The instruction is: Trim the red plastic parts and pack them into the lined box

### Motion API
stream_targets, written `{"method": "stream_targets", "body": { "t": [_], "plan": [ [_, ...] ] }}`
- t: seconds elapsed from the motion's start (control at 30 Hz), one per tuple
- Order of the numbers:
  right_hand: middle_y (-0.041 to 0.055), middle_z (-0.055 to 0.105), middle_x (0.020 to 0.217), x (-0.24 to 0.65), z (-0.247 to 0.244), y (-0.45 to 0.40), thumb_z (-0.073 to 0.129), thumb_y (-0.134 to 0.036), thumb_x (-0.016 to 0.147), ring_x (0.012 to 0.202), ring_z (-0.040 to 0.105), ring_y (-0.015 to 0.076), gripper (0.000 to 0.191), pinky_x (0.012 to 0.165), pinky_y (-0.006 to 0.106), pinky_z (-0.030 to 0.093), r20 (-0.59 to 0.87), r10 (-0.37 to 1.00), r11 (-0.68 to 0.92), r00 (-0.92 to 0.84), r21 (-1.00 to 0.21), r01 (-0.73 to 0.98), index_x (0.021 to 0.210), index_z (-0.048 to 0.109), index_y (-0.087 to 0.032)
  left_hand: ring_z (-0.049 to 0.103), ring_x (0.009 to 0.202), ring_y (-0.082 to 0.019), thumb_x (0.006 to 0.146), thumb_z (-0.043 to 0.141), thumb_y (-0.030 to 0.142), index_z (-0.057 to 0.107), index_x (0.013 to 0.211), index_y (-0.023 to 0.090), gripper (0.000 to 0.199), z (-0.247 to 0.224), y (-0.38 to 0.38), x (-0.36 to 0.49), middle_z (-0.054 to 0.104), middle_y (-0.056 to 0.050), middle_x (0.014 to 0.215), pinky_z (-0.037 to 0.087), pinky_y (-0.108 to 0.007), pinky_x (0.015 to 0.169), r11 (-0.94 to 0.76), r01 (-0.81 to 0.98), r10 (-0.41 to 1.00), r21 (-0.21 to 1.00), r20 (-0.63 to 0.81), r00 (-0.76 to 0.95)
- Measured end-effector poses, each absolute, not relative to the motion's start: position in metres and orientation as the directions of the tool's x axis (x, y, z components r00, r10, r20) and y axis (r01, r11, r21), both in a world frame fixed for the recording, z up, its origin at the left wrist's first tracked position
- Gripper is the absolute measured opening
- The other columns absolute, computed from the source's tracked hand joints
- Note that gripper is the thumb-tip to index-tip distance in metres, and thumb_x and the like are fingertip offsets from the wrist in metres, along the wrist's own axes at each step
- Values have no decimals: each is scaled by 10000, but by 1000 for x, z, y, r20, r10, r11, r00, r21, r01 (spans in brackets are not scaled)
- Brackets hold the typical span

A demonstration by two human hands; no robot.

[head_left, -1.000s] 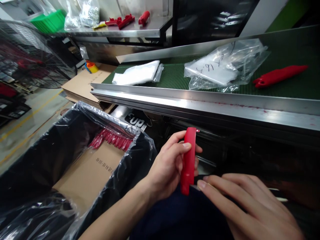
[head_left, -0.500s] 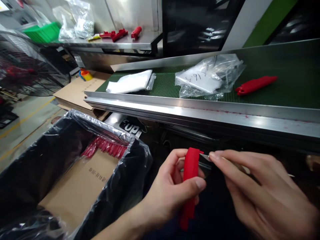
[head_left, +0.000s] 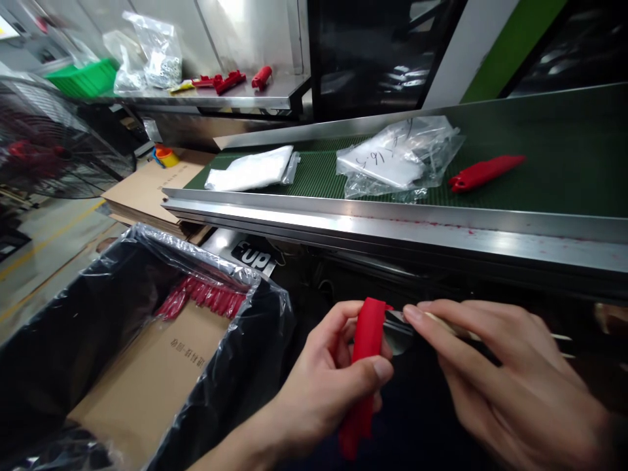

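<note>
My left hand (head_left: 326, 379) is wrapped round a long red plastic part (head_left: 369, 333), which stands nearly upright with its top leaning slightly right. A thin knife (head_left: 395, 318) is pinched in my right hand (head_left: 505, 366); its light-coloured handle shows between the fingers. The blade lies at the upper right edge of the part, where a small red sliver sticks out. Whether the blade is cutting at this instant I cannot tell. Another red plastic part (head_left: 485, 173) rests on the green conveyor belt (head_left: 316, 180) beyond my hands.
The belt's metal rail (head_left: 363, 212) runs across in front of me, with plastic bags (head_left: 392, 163) lying behind it. At left, a lined bin (head_left: 206, 379) holds cardboard and bagged red pieces. Cardboard sheets (head_left: 142, 186), a fan (head_left: 53, 144) and a metal bench (head_left: 235, 101) stand farther back.
Both hands and the red part sit slightly lower and farther left in view. More of the knife blade's flat side shows beside the part's edge. The camera view has shifted a little.
</note>
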State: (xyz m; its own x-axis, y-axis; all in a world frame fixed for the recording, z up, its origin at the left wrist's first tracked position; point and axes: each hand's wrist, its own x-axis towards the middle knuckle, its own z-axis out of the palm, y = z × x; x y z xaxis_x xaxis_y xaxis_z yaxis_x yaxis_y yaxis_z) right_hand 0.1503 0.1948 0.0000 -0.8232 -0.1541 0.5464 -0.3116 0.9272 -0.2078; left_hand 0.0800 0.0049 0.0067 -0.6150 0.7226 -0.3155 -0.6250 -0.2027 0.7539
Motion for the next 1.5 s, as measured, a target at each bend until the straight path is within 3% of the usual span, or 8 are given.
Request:
{"method": "stream_targets", "body": {
  "t": [0.13,0.3,0.53,1.03,1.17,1.23,1.33,1.5],
  "plan": [
    [92,633,1128,145,-3,201,542,-17,892,981,562,265,467,799,432,438,579,-122,931,-807,-215,-294,1315,573,-210,491,565,-26,807,724,227,551,1118,231,357,7,5,83,551,7,901,441,-157,505,-248,-675,732,694,-322,-600],
    [84,641,1105,144,1,210,607,-4,854,917,613,217,478,788,386,484,645,70,912,-761,-351,-214,1284,616,-214,515,523,-29,781,732,220,550,1047,188,324,7,4,90,603,-27,910,433,-147,478,-256,-720,758,645,-328,-563],
    [99,595,1159,157,1,186,525,38,884,1026,567,199,420,837,356,463,592,-18,843,-806,-424,-330,1235,634,-164,531,550,-60,865,571,198,510,1119,207,261,8,11,87,592,-44,931,440,-137,426,-346,-818,820,461,-275,-502],
    [98,584,1191,159,-5,190,523,27,885,1052,565,207,462,858,364,463,565,-43,844,-824,-421,-333,1294,596,-177,524,494,-41,890,532,202,536,1128,226,239,7,12,92,586,-35,924,437,-119,395,-351,-844,847,406,-248,-471],
    [96,607,1159,155,-4,193,547,31,875,1029,587,209,446,816,356,478,595,60,839,-802,-466,-282,1262,622,-179,534,484,-45,804,667,233,581,1171,174,381,3,11,95,653,-77,859,418,-105,417,-339,-823,871,457,-178,-458],
    [92,610,1150,155,-2,196,550,40,865,1021,592,211,451,805,356,481,628,84,826,-774,-478,-298,1245,634,-189,555,472,-65,839,616,267,573,1200,164,377,1,11,94,680,-111,857,401,-117,419,-358,-825,878,437,-144,-457],
    [89,592,1185,158,1,201,538,30,869,1050,574,222,487,829,376,475,614,-20,823,-789,-438,-361,1286,602,-213,597,473,-131,915,416,340,562,1242,155,403,-2,11,90,699,-144,836,399,-167,415,-346,-872,904,346,-124,-408],
    [57,631,1163,161,1,204,494,-61,911,1037,584,232,493,846,396,472,593,-115,845,-797,-364,-392,1342,551,-294,640,638,-143,748,532,293,687,1020,-18,442,-1,5,82,679,-138,712,481,-181,607,-238,-951,906,196,-308,-290]
  ]
}}
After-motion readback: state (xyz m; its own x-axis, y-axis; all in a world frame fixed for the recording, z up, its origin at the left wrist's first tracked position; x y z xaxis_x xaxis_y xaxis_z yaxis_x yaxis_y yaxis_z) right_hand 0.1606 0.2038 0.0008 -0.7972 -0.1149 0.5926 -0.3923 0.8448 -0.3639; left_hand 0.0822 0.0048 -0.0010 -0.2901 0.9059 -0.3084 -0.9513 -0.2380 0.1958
